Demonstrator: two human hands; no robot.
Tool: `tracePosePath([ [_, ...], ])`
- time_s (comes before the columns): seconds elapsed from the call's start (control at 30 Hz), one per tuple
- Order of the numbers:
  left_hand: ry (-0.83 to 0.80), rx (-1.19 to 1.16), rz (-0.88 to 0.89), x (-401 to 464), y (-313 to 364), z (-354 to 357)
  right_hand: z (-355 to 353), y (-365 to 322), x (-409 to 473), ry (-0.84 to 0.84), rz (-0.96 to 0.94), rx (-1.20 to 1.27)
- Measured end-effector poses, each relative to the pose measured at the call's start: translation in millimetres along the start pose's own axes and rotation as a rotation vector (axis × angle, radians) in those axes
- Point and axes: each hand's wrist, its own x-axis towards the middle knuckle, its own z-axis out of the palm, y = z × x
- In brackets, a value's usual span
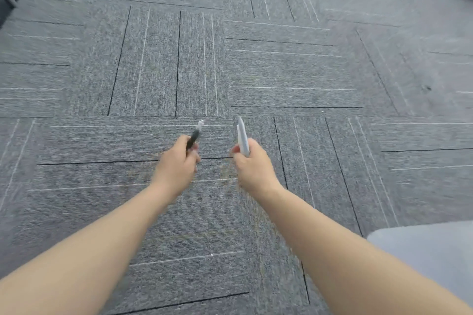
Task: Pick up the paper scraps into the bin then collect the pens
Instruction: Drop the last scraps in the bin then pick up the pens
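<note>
Pens are in both hands, held out over the grey carpet (294, 71), and no paper scraps or bin show anywhere on the floor from where I stand, so my guess is the scrap part is done and this is the collecting.

At about nine o'clock of the pair, the left hand (176, 163) is curled round a black pen (195, 134), whose clear tip pokes up and away toward one o'clock. Only the lower barrel sits inside the fingers, so a loosened grip could let it tip forward and drop onto the carpet.

At three o'clock, close beside but not touching, the right hand (253, 169) grips what looks like two white pens (242, 137) bunched together, pointing to twelve. That bundle worries me more: two smooth barrels in one fist can slide against each other, and one could slip out if the hand reaches for anything else.

A pale grey surface (430, 245) sits at four o'clock, too little of it in sight to name. Both arms look blurred, so a fast swing could fling a pen loose. A dark pen on this streaked carpet would be easy to overlook.
</note>
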Motion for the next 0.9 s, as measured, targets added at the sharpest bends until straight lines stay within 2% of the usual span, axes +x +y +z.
tracePosePath([
  [0.1, 0.023, -0.234, -0.037, -22.2, 73.0, -14.0, -24.9, -40.7, -20.3, 0.084, 0.041, 0.173],
  [0.2, 0.036, -0.393, -0.074, -45.8, 145.6, -38.7, -51.5, -83.2, -56.4, 0.087, 0.054, 0.304],
  [0.4, -0.071, -0.471, 0.008, -97.9, 293.0, -87.8, -126.0, -188.5, -153.3, 0.142, -0.032, 0.445],
  [0.5, -0.174, -0.511, 0.089, -117.0, 374.4, -111.0, -169.7, -243.8, -199.9, 0.198, -0.097, 0.524],
  [0.63, -0.345, -0.550, 0.219, -144.6, 491.4, -139.2, -237.0, -322.3, -257.3, 0.364, -0.183, 0.642],
  [0.9, -0.677, -0.573, 0.555, -227.9, 703.8, -174.6, -383.9, -445.3, -391.3, 0.778, -0.324, 0.602],
])
